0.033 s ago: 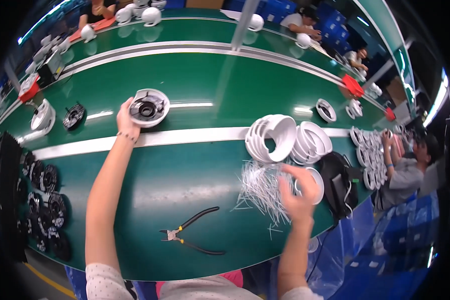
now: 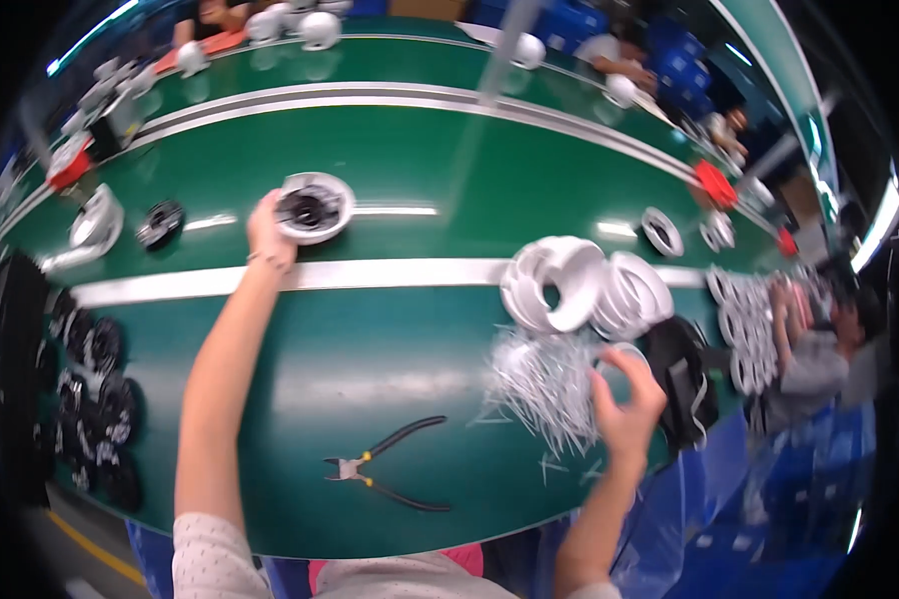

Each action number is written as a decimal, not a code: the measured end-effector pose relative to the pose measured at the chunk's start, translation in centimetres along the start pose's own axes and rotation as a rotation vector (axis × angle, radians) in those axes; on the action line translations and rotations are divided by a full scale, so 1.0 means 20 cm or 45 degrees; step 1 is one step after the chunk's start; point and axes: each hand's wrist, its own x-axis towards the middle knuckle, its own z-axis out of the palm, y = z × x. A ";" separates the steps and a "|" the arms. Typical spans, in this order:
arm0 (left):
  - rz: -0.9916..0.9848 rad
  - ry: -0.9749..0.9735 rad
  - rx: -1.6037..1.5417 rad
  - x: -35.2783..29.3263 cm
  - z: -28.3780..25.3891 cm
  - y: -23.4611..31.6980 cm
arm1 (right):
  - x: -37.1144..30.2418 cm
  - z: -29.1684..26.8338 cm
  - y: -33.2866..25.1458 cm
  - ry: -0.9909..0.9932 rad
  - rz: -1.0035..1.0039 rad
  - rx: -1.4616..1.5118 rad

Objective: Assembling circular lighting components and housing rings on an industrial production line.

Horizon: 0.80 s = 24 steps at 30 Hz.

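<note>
My left hand is closed on the left rim of a round white housing. A black round part with a hub sits inside this housing. Slightly blurred, my right hand hovers with thumb and forefinger curved apart, and I see nothing between them. Just beyond its fingers is a white ring-shaped part, partly hidden by the hand; whether they touch I cannot tell. Left of that hand lies a heap of thin clear-white strips. Diagonal cutters with black handles rest spread on the green table.
White rings stand stacked behind the strips, beside a black bag. Black round parts line the left edge. A white housing and a black part lie farther back. A co-worker is at the right.
My right hand has moved right and slightly down, away from the strips toward the white ring. The left hand still holds the housing. The whole view has shifted a little.
</note>
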 end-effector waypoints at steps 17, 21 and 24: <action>1.057 0.546 2.140 0.23 -0.24 0.53 | -0.47 -0.24 0.32 0.609 0.160 -0.892; 0.299 0.369 2.155 0.40 -0.55 0.52 | -0.29 -0.10 0.04 0.461 0.072 -0.569; 0.552 0.102 1.460 0.72 -1.15 0.86 | -0.14 0.23 -0.22 0.040 -0.544 -0.105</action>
